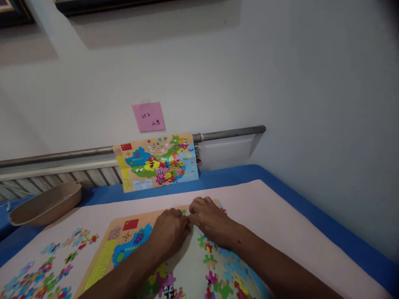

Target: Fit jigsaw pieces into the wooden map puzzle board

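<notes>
A partly assembled map jigsaw puzzle (129,224) lies on the table in front of me. Its left side is joined, with a red flag, a blue region and a yellow strip, while a bare pale patch of board (190,265) shows in the middle. My left hand (171,232) and my right hand (210,220) meet at the puzzle's far edge, fingers bent and pinched together. Whatever is between the fingertips is hidden. Loose jigsaw pieces (229,265) lie on the board's right side, below my right forearm.
More loose jigsaw pieces (40,276) are scattered on the pink table cover (274,224) at the left. A tan basin (46,205) stands at the far left. A printed map picture (157,162) leans under a pipe (232,133), below a pink note (149,117) on the wall.
</notes>
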`<state>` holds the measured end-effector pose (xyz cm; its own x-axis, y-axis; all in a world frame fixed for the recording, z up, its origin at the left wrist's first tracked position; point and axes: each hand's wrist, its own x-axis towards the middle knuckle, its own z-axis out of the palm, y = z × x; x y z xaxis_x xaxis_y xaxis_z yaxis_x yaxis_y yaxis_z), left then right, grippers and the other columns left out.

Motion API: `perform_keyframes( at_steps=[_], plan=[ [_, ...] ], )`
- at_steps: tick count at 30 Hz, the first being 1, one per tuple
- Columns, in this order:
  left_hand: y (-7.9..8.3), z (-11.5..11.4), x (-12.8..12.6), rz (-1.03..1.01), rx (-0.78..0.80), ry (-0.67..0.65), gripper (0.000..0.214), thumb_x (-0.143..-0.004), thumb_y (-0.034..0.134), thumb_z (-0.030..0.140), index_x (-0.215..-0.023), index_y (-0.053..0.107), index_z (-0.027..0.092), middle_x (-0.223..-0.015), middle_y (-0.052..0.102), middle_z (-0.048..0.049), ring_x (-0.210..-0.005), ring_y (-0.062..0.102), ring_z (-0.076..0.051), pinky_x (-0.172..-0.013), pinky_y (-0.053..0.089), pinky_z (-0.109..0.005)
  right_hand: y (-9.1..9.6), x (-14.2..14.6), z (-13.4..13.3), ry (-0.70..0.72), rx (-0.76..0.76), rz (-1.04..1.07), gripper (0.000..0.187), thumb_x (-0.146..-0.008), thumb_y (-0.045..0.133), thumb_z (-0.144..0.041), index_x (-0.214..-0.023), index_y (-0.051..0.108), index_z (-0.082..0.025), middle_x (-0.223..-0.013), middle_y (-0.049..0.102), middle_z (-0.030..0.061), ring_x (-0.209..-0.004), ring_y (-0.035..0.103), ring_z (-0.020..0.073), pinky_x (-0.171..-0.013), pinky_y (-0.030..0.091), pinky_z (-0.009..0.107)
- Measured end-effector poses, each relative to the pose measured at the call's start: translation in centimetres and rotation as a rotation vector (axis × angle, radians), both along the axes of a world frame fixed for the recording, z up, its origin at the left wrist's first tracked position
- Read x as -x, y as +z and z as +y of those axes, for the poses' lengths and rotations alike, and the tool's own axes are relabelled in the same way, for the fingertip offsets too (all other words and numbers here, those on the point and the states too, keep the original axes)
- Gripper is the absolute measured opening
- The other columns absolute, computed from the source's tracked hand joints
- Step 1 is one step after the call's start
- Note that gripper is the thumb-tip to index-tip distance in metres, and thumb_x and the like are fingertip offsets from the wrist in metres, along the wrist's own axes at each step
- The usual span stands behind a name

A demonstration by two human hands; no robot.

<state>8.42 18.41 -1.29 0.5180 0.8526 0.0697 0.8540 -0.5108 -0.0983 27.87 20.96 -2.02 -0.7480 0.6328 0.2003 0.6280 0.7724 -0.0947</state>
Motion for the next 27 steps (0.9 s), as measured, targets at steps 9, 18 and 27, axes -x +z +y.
perform_keyframes(
  at_steps=[9, 18, 27],
  plan=[
    [-1.3, -1.1, 0.7, 0.195, -0.232, -0.354, 0.029, -0.095, 0.05, 0.003, -0.119, 0.065, 0.008, -0.096, 0.067, -0.0133, -0.085, 0.065, -0.033, -0.073, 0.06, -0.05, -0.4, 0.0, 0.2, 0.015, -0.023, 0.051, 0.009, -0.106, 0.067, -0.022, -0.102, 0.076, -0.021, -0.114, 0.067, 0.0055, -0.116, 0.051, 0.025, -0.09, 0.032, 0.041],
    [-1.8, -0.1, 1.2, 0.103, -0.319, -0.229, 0.017, -0.097, 0.056, 0.004, -0.1, 0.066, 0.017, -0.086, 0.063, -0.0061, -0.081, 0.066, -0.028, -0.071, 0.06, -0.043, 0.2, -0.1, 0.1, 0.008, 0.006, 0.024, 0.016, -0.107, 0.061, -0.017, -0.107, 0.077, -0.02, -0.114, 0.067, 0.0088, -0.117, 0.052, 0.0258, -0.091, 0.032, 0.041],
    [-2.2, 0.1, 1.4, 0.06, -0.362, -0.253, 0.02, -0.093, 0.057, 0.001, -0.099, 0.065, 0.019, -0.082, 0.063, -0.0036, -0.076, 0.065, -0.026, -0.068, 0.059, -0.039, 0.2, 0.0, 0.2, 0.002, 0.031, 0.044, 0.018, -0.107, 0.06, -0.015, -0.103, 0.077, -0.018, -0.117, 0.067, 0.0089, -0.117, 0.051, 0.0256, -0.092, 0.032, 0.042]
  ],
)
